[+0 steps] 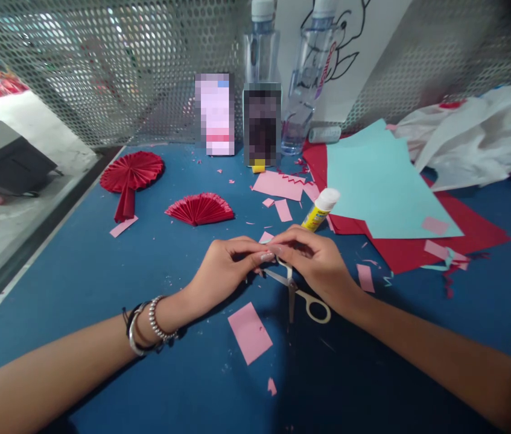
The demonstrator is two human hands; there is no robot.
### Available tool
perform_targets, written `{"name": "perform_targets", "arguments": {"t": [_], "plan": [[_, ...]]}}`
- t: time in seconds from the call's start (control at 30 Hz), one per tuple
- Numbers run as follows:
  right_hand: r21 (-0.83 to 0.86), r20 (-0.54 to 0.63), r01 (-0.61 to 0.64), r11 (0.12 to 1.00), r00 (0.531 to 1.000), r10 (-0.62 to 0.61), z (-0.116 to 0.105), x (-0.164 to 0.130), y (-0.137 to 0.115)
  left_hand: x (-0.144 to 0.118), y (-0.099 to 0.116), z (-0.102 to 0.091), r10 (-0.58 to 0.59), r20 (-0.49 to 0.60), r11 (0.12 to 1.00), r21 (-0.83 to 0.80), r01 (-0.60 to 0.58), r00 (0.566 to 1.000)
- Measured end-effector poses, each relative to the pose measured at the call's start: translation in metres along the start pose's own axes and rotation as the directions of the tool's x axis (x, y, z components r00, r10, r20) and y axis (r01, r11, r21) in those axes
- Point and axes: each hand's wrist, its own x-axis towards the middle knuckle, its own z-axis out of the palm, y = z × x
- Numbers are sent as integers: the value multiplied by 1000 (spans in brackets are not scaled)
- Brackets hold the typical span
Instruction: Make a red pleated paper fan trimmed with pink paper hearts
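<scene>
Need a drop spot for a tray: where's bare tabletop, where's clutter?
Bare blue table: left of the left hand, below the red fan. Also far right, below the red paper. Crowded: centre, with scissors, pink scrap, glue stick; back, by the bottles.

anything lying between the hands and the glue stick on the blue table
Nothing visible does. The glue stick lies just beyond the right hand, with only bare blue table and a small pink paper scrap nearby. Both hands, the left hand too, are pinching a small piece above the scissors.
</scene>
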Motion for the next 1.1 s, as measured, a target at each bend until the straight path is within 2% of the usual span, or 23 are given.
{"name": "perform_targets", "arguments": {"t": [0.27,0.53,0.67,0.77,0.87,1.0,1.1], "plan": [[18,-28,-35,999,999,35,1,1,0,0,1,3,13,-32,999,-32,-14,999],[31,-73,-66,997,995,68,4,-1,1,-3,3,9,-9,-106,999,44,14,994],[14,-81,-79,997,993,80,2,0,-1,-3,0,7,11,-60,996,85,-6,998],[-2,-74,-64,998,995,64,1,0,-1,-3,-2,5,30,-12,995,97,-28,999],[-26,-51,-25,999,998,23,2,0,1,-3,-2,3,1,5,996,87,-2,1000],[-105,-37,20,994,999,-24,3,0,2,-2,-1,4,-26,-15,995,93,27,1000],[-213,-28,56,975,998,-63,-5,0,-7,-2,0,3,-37,-55,996,85,42,998]]}}
